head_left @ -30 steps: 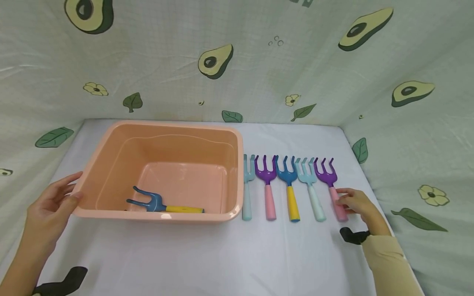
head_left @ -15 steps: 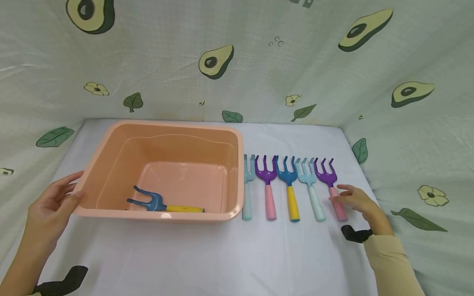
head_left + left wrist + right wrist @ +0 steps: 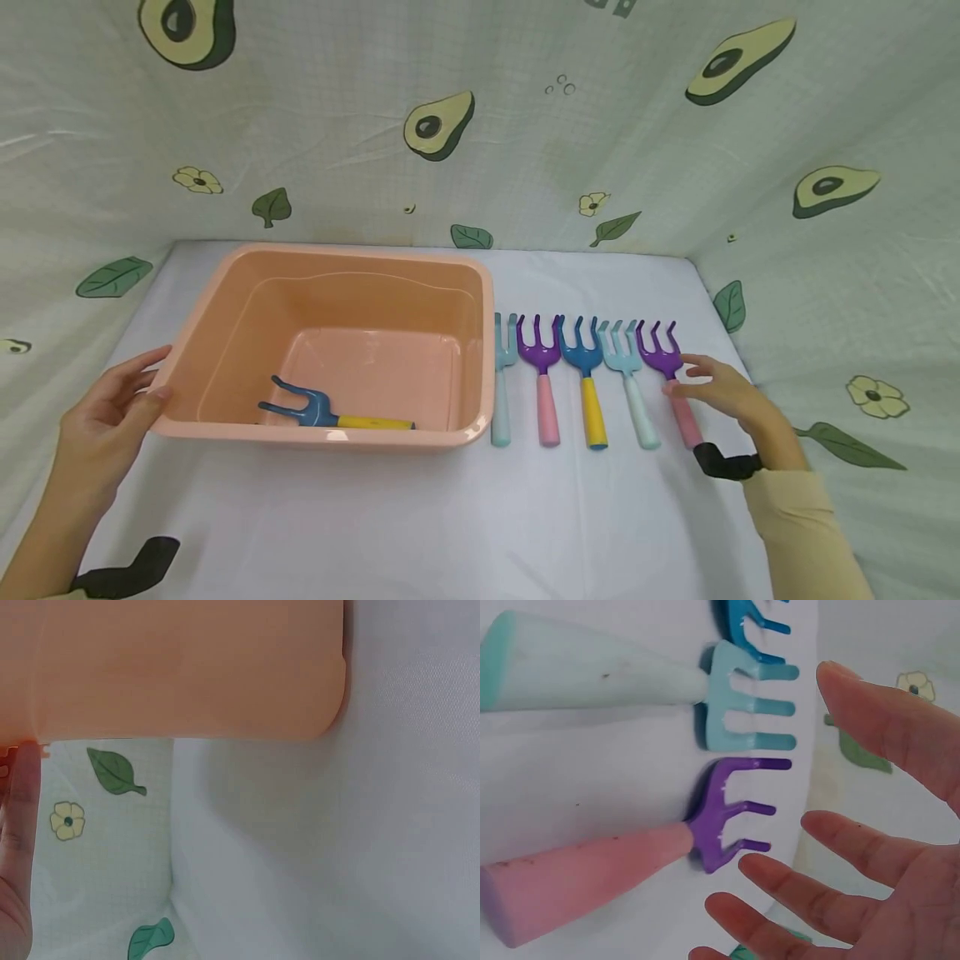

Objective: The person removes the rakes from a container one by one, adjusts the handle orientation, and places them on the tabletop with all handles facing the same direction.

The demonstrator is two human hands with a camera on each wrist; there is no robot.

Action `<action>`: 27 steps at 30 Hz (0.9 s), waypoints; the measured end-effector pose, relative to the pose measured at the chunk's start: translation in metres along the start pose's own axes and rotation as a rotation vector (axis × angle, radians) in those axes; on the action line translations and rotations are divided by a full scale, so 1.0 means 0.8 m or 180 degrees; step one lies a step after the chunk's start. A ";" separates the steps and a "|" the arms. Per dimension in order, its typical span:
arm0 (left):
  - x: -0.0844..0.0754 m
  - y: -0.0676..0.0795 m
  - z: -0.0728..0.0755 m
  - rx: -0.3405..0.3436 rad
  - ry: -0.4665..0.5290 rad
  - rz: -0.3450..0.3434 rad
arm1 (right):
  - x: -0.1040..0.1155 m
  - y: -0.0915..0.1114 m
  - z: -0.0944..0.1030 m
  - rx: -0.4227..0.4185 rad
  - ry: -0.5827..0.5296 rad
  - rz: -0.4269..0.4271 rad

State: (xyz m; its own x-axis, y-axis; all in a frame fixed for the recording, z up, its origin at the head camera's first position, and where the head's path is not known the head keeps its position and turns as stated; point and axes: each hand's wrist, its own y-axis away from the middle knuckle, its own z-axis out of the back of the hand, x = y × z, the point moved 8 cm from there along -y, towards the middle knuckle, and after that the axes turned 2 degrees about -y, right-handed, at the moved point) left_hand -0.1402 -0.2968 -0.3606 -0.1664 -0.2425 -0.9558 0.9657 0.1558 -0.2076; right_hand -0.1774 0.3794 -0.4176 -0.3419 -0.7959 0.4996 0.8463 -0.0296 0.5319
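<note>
My left hand (image 3: 108,421) grips the left rim of a peach plastic basin (image 3: 322,438), thumb over the edge. In the left wrist view, a finger (image 3: 22,802) lies against the rim. Inside the basin rests a blue hand rake (image 3: 371,423) with a yellow handle. My right hand (image 3: 723,387) is over the rightmost purple hand rake (image 3: 661,360), overlapping its pink handle in the head view. In the right wrist view, that hand (image 3: 885,892) has its fingers spread and holds nothing, beyond the prongs of the purple rake (image 3: 592,870).
Left of the purple rake lie a mint rake (image 3: 640,408), a blue one with a yellow handle (image 3: 595,408), another purple rake (image 3: 547,408) and a second mint rake (image 3: 501,408) beside the basin. White cloth (image 3: 450,517) covers the table; a printed curtain (image 3: 322,125) surrounds it.
My right hand has shifted up along the purple rake, from the lower handle toward its head, with the fingers spreading. The left hand and basin stay put.
</note>
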 end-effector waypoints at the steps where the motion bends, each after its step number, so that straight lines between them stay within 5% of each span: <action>1: 0.000 0.000 0.000 0.0005 0.0011 0.0007 | 0.006 0.001 0.001 -0.0004 0.0009 0.0034; 27: -0.001 0.000 -0.002 0.0045 0.0094 0.0009 | 0.201 0.038 0.016 -0.0198 0.0408 0.1225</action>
State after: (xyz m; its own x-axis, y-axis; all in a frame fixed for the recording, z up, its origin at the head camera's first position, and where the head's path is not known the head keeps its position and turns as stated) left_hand -0.1403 -0.2953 -0.3598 -0.1694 -0.2135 -0.9622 0.9689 0.1429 -0.2022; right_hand -0.2119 0.2578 -0.3123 0.0548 -0.8249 0.5626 0.9269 0.2515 0.2786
